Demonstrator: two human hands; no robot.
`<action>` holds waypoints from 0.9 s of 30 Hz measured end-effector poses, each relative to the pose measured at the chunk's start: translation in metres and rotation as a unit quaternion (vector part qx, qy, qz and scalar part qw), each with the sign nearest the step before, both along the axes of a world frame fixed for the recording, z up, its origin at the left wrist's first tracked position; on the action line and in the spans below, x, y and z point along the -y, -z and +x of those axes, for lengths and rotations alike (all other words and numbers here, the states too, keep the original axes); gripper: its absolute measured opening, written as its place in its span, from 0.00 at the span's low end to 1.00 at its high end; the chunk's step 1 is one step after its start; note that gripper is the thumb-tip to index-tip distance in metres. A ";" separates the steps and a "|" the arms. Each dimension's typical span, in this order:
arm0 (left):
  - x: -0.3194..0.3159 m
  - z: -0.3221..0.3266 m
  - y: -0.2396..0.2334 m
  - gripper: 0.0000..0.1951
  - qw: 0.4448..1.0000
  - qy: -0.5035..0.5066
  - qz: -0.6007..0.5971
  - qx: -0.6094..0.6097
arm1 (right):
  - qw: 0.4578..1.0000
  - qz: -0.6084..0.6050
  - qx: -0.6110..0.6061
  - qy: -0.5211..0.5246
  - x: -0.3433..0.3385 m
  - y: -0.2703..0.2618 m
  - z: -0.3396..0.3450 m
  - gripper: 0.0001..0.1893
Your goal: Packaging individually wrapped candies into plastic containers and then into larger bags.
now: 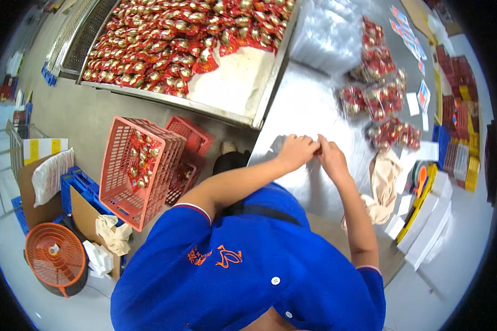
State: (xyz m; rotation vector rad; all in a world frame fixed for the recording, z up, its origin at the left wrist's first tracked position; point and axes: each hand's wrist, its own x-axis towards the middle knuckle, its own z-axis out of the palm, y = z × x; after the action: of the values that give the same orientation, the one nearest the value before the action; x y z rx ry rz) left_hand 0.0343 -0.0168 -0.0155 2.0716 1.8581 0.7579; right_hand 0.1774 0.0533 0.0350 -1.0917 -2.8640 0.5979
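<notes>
My left hand (299, 151) and my right hand (331, 159) meet above a shiny metal table (302, 101), their fingers bent and fingertips together. A small dark reddish spot shows between them; whether it is a held thing or shadow I cannot tell. Clear plastic bags (377, 101) filled with red-and-gold wrapped pieces lie beyond my right hand. Closer to my right forearm is a crumpled beige cloth (385, 186). Ahead on the left, a metal-edged tray (236, 85) holds many rows of the same wrapped pieces (161, 45), with bare pale lining at its near right corner.
A stack of clear plastic bags (327, 37) stands at the table's far side. Pink plastic crates (143, 173) stand left of me, one with wrapped pieces inside. Farther left are an orange floor fan (56, 256) and a blue pallet (83, 186). White boxes (426, 223) lie right.
</notes>
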 end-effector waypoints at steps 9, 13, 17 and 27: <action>-0.001 0.001 -0.014 0.03 0.999 -0.020 0.021 0.044 | 0.967 0.163 -0.106 -0.163 -0.088 -0.088 -0.212 0.13; -0.008 -0.007 -0.016 0.06 0.993 0.040 -0.055 0.100 | 0.958 0.252 0.060 -0.120 -0.178 -0.021 -0.322 0.10; -0.002 -0.001 -0.007 0.06 0.996 -0.003 0.027 0.080 | 0.963 0.198 0.183 -0.011 -0.226 0.041 -0.367 0.06; 0.004 0.007 0.001 0.05 0.994 -0.006 0.037 0.101 | 0.989 0.149 -0.006 -0.013 -0.186 0.009 -0.326 0.21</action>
State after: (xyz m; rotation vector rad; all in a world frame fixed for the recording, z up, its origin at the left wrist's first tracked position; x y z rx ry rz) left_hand 0.0410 -0.0213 -0.0161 1.9450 1.7588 1.0126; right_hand -0.1490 0.2388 0.0264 -1.0003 -2.8370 0.1654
